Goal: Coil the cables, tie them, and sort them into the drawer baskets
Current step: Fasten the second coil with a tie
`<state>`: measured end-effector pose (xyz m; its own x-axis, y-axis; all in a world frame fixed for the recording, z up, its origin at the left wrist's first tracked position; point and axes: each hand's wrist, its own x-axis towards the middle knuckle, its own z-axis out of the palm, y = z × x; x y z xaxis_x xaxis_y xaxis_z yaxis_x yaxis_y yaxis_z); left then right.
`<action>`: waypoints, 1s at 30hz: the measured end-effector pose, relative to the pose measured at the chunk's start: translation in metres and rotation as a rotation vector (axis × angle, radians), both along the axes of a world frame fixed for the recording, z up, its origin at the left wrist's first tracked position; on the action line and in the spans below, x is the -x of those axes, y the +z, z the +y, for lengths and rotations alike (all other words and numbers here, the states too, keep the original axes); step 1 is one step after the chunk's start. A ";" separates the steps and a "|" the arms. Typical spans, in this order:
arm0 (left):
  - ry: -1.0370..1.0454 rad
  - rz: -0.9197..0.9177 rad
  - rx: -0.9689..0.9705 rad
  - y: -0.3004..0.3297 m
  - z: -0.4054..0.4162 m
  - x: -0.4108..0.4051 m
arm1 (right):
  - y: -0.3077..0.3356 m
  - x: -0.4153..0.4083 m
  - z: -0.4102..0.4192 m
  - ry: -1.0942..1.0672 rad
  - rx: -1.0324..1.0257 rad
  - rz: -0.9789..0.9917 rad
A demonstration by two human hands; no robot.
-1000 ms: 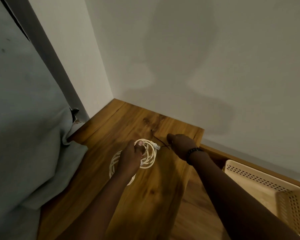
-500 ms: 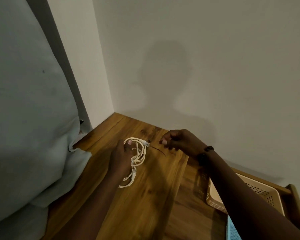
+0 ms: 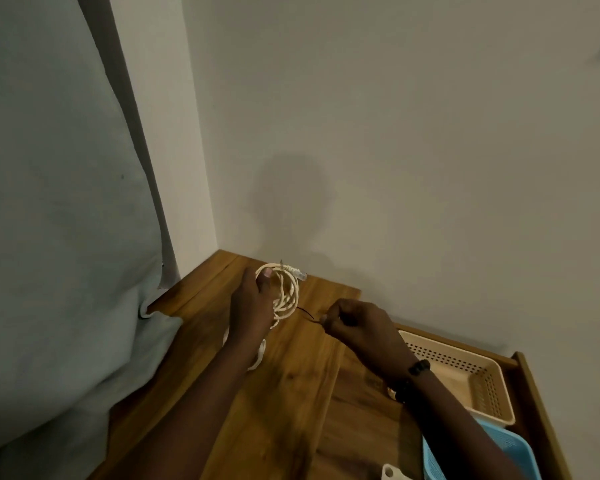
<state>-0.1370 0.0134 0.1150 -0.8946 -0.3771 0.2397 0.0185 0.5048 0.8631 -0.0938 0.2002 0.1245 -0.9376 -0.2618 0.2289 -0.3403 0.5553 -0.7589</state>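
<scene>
Our left hand [image 3: 253, 306] grips the coiled white cable [image 3: 286, 292] on the bench [image 3: 284, 393]; our right hand [image 3: 357, 327] pinches a thin black tie [image 3: 305, 313]; the coil looks light and springy, best held where loops bunch.

The left hand [image 3: 252, 306] grips a coil of white cable [image 3: 286, 292] over the wooden counter [image 3: 274, 393], thumb hooked through the top of the loops, and the cable's plug end sticks out toward the wall. The right hand [image 3: 357, 327], a dark band on its wrist, pinches a thin black tie [image 3: 307, 315] that runs to the coil's lower edge. To the right sits an open drawer [image 3: 534, 393] with a beige basket [image 3: 478, 382] and, nearer the camera, a blue basket [image 3: 520, 455]. Grey cloth [image 3: 66, 271] hangs at the left.
</scene>
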 end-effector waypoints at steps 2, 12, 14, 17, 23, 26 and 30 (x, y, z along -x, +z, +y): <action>-0.013 0.023 0.000 0.003 0.008 -0.007 | 0.003 -0.013 0.003 -0.026 0.003 -0.026; -0.050 0.151 0.212 0.000 0.047 -0.016 | 0.010 -0.016 0.020 -0.220 -0.007 -0.089; -0.067 0.161 0.241 0.000 0.059 -0.014 | 0.011 -0.014 0.024 -0.206 0.010 -0.070; -0.087 0.160 0.260 -0.003 0.075 -0.009 | 0.009 -0.012 0.032 -0.217 0.051 -0.039; -0.093 0.148 0.227 -0.002 0.095 -0.003 | 0.012 -0.017 0.056 -0.247 0.127 0.024; -0.096 0.141 0.204 -0.003 0.097 0.002 | 0.019 -0.023 0.070 -0.208 0.172 0.027; -0.106 0.145 0.217 -0.004 0.105 0.004 | 0.020 -0.015 0.074 -0.219 0.116 -0.025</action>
